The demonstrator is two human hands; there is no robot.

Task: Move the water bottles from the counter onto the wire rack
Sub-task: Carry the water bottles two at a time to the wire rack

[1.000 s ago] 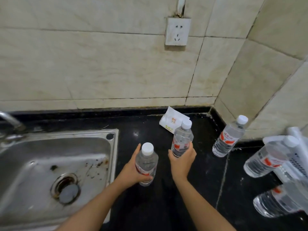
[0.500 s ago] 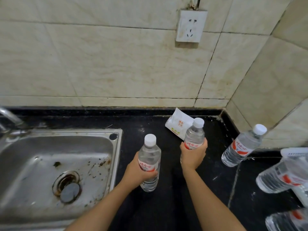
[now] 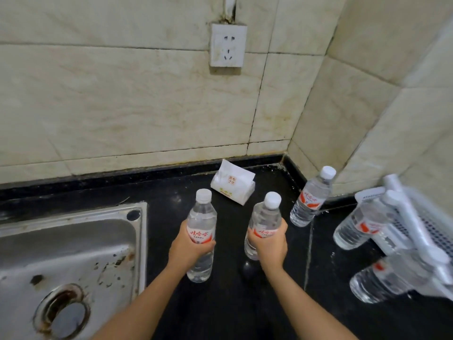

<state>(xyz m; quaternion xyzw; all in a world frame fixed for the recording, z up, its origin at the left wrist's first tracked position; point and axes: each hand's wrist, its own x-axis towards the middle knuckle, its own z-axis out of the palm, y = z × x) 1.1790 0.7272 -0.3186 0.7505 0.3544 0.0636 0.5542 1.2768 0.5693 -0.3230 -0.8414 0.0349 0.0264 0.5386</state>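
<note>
Lifted since a second ago, one water bottle (image 3: 201, 217) is clasped upright in the left hand (image 3: 190, 249) and a second bottle (image 3: 267, 217) in the right hand (image 3: 269, 246), above the black counter (image 3: 232, 303); a third bottle (image 3: 310, 202) is seen standing between them and the wire rack (image 3: 416, 224), a tissue pack (image 3: 232, 186) behind

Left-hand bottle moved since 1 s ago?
Yes, upward. The bottle in the left hand had its cap below the corner hole of the sink in the picture; now the cap is above that hole.
</note>
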